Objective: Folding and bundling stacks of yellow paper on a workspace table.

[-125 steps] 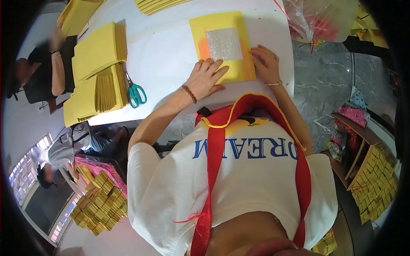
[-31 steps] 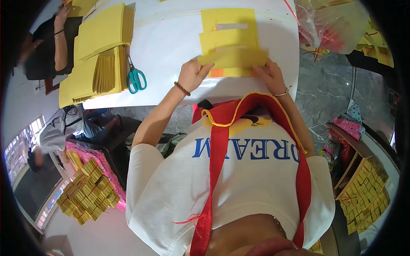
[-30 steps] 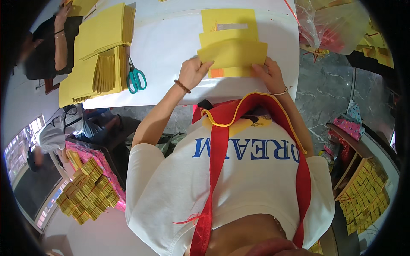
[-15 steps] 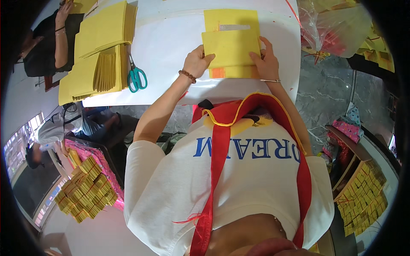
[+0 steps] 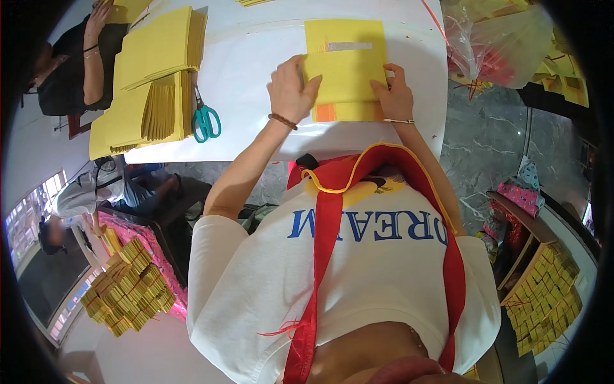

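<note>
A folded yellow paper sheet (image 5: 345, 77) lies in front of me, on top of another yellow sheet (image 5: 345, 32) with a pale grey strip and an orange patch at its lower left corner. My left hand (image 5: 291, 93) holds the left edge of the top sheet, thumb near its face and fingers curled at the upper corner. At the right edge, my right hand (image 5: 395, 93) pinches the same sheet, its thumb on the paper. Fingers beneath the paper are hidden. Both sheets rest on the white tabletop (image 5: 249, 83).
Stacks of yellow paper (image 5: 157, 48) stand on the table's left side, with green-handled scissors (image 5: 206, 121) beside them. A co-worker's arm (image 5: 93, 70) shows at the far left. Clear plastic bags (image 5: 499, 45) hang at the right. Bundled yellow packs (image 5: 131, 288) are piled lower left.
My left hand has shifted slightly up along the sheet's left edge, its fingers now nearer the upper corner. The right hand keeps its place on the right edge. The view has shifted slightly.
</note>
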The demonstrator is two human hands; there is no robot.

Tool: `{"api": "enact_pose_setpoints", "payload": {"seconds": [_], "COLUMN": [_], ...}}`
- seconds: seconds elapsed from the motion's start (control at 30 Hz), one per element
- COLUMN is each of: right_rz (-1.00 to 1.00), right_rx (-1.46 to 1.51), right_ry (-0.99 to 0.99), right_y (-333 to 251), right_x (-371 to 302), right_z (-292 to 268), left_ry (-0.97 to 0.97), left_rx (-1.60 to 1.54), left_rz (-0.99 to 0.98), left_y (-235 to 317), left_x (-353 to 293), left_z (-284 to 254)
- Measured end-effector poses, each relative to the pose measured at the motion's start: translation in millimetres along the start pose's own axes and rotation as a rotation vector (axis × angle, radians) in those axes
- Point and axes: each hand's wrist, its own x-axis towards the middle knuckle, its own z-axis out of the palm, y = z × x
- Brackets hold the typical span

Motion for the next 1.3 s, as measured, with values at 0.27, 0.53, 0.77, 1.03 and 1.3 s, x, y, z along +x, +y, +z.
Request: {"api": "enact_pose_setpoints", "payload": {"seconds": [0.27, 0.53, 0.77, 1.03, 1.3], "right_rz": [0.048, -0.689, -0.596, -0.597, -0.062], "right_rx": [0.015, -0.637, -0.613, -0.473, 0.541], "right_ry": [-0.025, 0.15, -0.073, -0.134, 0.106], "right_y": [-9.5, 0.2, 13.9, 22.0, 37.3], "right_x": [-0.5, -35.4, -42.9, -32.4, -0.5], "right_z": [-3.7, -3.3, 10.9, -6.3, -25.2], "left_ry": [-0.138, -0.179, -0.086, -0.199, -0.634], "left_rx": [0.215, 0.294, -0.041, 0.463, -0.033], "left_rz": [0.45, 0.455, 0.496, 0.708, 0.785], "left_y": [30.3, 21.7, 11.9, 25.0, 4.2], "left_x": [2.5, -1.7, 0.4, -15.3, 72.5], "left_z": [41.5, 53.7, 37.4, 28.7, -13.7]}}
